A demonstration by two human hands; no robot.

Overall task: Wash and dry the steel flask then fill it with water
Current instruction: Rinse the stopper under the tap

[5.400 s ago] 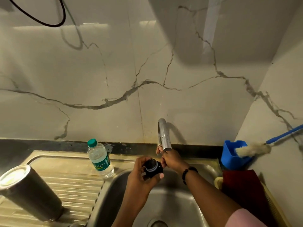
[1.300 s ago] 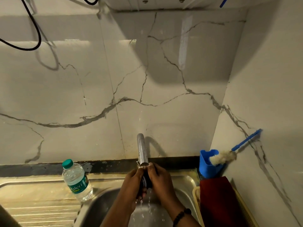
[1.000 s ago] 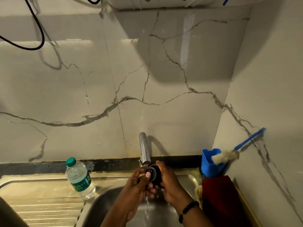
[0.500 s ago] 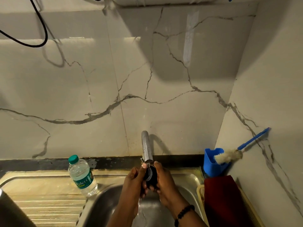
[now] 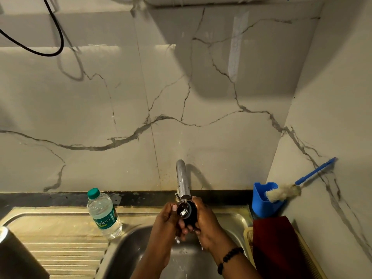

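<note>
I hold the flask's black cap (image 5: pixel 186 212) right under the steel tap (image 5: pixel 182 181), over the sink basin (image 5: pixel 124 250). My left hand (image 5: pixel 168 222) and my right hand (image 5: pixel 205 220) both grip the cap from either side, its wet inner side facing me. Water drips from my fingers into the basin. The steel flask (image 5: pixel 14 256) stands on the ribbed draining board at the far left edge, mostly cut off by the frame.
A small plastic water bottle (image 5: pixel 103 214) with a green cap stands on the draining board (image 5: pixel 60 248) left of the basin. Right of the sink are a blue holder (image 5: pixel 261 200), a bottle brush (image 5: pixel 285 193), a dark red cloth (image 5: pixel 275 248) and a yellow rack.
Both hands have kept turning and rubbing the cap under the tap; its inner side now faces up toward me. The view has shifted slightly right, so the flask shows at the left edge.
</note>
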